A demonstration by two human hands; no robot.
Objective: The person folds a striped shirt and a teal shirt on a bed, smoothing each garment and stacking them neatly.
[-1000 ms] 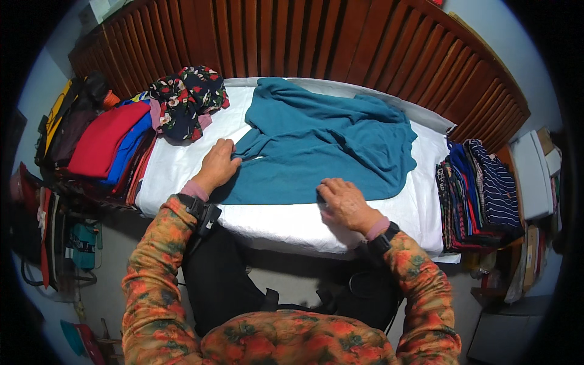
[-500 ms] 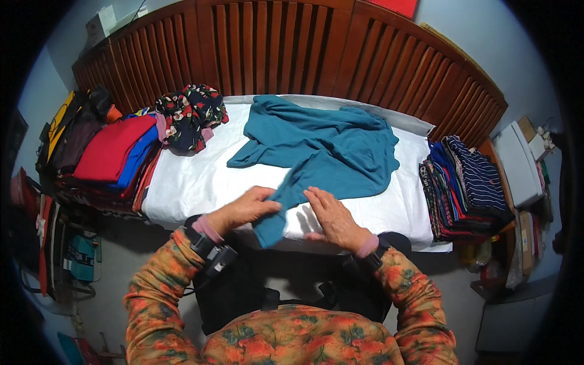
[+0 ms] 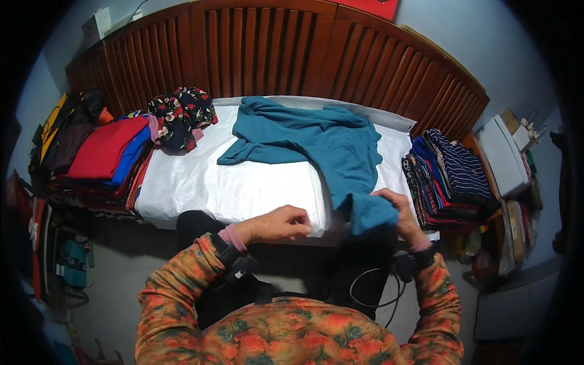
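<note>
A teal long-sleeved top [image 3: 316,131] lies rumpled across the white sheet [image 3: 255,188]. One sleeve comes down toward me past the sheet's front edge. Near that sleeve's end, my right hand [image 3: 400,214] grips the fabric, its fingers partly behind the cloth. My left hand [image 3: 275,224] is apart from the top, to the left of the sleeve and over the sheet's near edge. Its fingers are curled in, and no cloth shows in them.
At the left stands a pile of folded clothes [image 3: 106,152], red and blue on top, with a crumpled dark floral garment [image 3: 181,118] beside it. Another folded stack [image 3: 453,176] is at the right. A slatted wooden headboard [image 3: 261,48] runs along the back.
My right hand has taken hold of the sleeve's end and drawn it to the right. My left hand has let go of the sleeve. The view has shifted slightly.
</note>
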